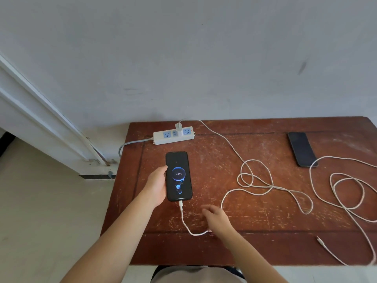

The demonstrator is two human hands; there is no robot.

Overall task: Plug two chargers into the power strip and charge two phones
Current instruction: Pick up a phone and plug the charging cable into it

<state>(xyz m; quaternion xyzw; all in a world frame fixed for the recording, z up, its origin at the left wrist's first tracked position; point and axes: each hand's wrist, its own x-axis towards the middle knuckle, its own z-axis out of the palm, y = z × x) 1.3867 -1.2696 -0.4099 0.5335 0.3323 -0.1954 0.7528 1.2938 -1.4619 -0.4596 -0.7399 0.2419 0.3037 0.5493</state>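
A white power strip (173, 135) lies at the table's back left with one white charger (179, 126) plugged in. Its long white cable (253, 176) loops over the table and ends in the bottom of a black phone (179, 176), whose lit screen shows a 44% charging animation. My left hand (157, 185) grips that phone along its left edge. My right hand (216, 218) hovers just right of the cable below the phone, fingers spread, holding nothing. A second dark phone (302, 149) lies screen-off at the back right. A second white cable (344, 193) coils at the right, its connector (319, 240) free.
The worn brown wooden table (255, 246) stands against a grey wall. The strip's grey cord (130, 144) drops off the left edge. A white door frame (40, 119) and pale floor lie to the left.
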